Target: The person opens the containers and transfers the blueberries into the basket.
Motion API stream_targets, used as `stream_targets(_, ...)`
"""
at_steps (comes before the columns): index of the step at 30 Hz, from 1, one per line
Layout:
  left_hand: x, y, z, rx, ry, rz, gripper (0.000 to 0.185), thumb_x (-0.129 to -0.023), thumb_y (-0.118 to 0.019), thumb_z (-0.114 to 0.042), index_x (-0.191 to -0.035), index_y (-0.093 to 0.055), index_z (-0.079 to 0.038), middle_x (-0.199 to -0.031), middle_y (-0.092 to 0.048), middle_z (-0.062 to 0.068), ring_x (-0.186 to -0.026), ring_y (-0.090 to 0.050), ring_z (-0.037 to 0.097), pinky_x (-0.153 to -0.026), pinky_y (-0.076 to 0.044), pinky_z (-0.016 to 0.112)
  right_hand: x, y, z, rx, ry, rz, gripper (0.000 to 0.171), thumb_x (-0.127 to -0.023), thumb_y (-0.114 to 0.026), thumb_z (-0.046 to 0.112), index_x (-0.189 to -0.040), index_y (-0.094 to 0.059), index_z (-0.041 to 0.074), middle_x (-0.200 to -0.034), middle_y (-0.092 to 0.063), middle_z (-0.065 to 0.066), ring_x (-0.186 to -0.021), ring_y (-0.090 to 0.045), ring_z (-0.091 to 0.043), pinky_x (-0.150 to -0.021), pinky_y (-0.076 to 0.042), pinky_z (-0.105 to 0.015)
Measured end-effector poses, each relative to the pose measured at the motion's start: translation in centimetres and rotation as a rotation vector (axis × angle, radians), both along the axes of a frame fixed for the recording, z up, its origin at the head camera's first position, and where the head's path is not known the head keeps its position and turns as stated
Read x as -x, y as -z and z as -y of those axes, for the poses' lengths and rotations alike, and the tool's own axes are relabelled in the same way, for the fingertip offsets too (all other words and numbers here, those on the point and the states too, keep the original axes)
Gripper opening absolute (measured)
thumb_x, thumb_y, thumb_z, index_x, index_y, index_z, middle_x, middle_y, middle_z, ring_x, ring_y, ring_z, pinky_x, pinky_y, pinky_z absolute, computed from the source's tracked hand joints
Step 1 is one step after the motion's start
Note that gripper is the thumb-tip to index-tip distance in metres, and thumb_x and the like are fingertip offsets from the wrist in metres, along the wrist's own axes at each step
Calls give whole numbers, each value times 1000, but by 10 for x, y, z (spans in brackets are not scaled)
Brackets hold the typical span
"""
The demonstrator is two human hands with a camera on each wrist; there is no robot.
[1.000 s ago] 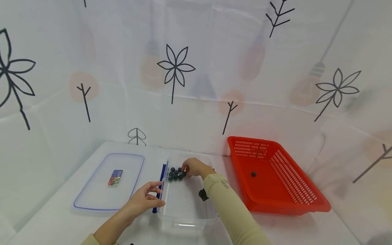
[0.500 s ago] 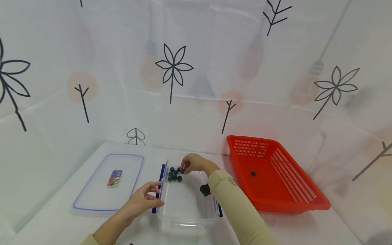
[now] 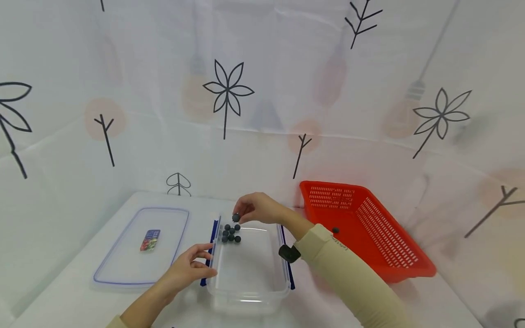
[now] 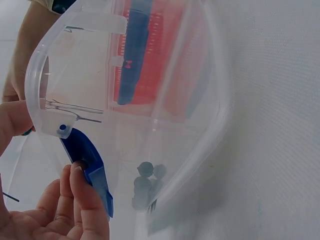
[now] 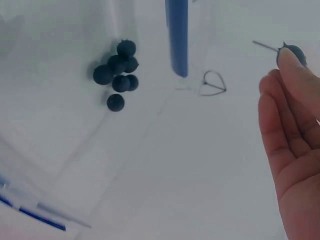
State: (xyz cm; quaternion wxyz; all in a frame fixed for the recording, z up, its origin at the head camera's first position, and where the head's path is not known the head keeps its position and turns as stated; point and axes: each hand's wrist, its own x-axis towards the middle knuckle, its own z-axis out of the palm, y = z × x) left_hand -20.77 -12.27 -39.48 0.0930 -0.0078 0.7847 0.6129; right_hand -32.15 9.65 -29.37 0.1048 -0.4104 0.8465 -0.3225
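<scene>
A clear plastic box (image 3: 250, 291) with blue latches sits at the table's middle, several blueberries (image 3: 230, 233) clustered in its far left corner. My right hand (image 3: 242, 214) hovers above them and pinches one blueberry (image 3: 235, 217) at its fingertips (image 5: 290, 57). My left hand (image 3: 197, 264) rests on the box's left side, its fingers (image 4: 82, 200) touching the blue latch (image 4: 87, 165). In the right wrist view the cluster of berries (image 5: 117, 72) lies on the box floor. Through the clear wall, the left wrist view shows the blueberries (image 4: 147, 182).
A red perforated basket (image 3: 369, 237) stands at the right with one blueberry (image 3: 335, 230) inside. The box's clear lid (image 3: 139, 246) with a small label lies flat at the left. A patterned white cloth backs the table.
My right hand has lifted up out of the box with one blueberry pinched in it. The left hand has stayed on the box's left latch.
</scene>
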Motion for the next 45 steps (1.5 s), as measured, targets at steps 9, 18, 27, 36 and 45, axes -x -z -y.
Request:
stream_targets(9, 0, 2, 2, 5, -16, 0, 66, -73, -77, -9, -132, -47, -7, -108, -53, 7, -82, -56, 19, -74, -47, 36, -28, -15, -34, 75, 18, -126, 19, -83, -69, 4, -101, -65, 9, -89, -65, 4, -83, -61, -9, -78, -49, -24)
stream_targets(18, -2, 5, 5, 4, -24, 3, 66, -74, -77, -10, -132, -47, -6, -109, -53, 8, -83, -56, 19, -75, -47, 36, -37, -14, -90, 56, 184, -165, 18, -82, -69, 4, -99, -66, 11, -88, -66, 6, -83, -62, -11, -77, -50, -28)
stream_targets(27, -2, 5, 4, 5, -19, -2, 67, -73, -77, -10, -133, -46, -6, -109, -53, 8, -83, -56, 18, -74, -47, 36, -23, -5, -162, -2, 402, -220, 17, -81, -71, 6, -96, -67, 12, -88, -65, 4, -84, -60, -16, -77, -50, -32)
stream_targets(36, -1, 5, 3, 7, -23, 1, 67, -73, -77, -10, -133, -47, -7, -109, -53, 7, -82, -56, 18, -74, -46, 37, -2, 7, -232, -37, 549, -222, 14, -84, -67, 7, -98, -65, 5, -90, -64, -4, -86, -61, -24, -77, -50, -40)
stream_targets(45, -2, 3, 3, -2, 8, -5, 68, -74, -77, -10, -134, -45, -5, -110, -52, 8, -84, -56, 19, -75, -46, 36, 12, 21, -270, -166, 600, -191, 15, -81, -69, 3, -94, -65, -3, -86, -65, -10, -82, -60, -29, -77, -48, -47)
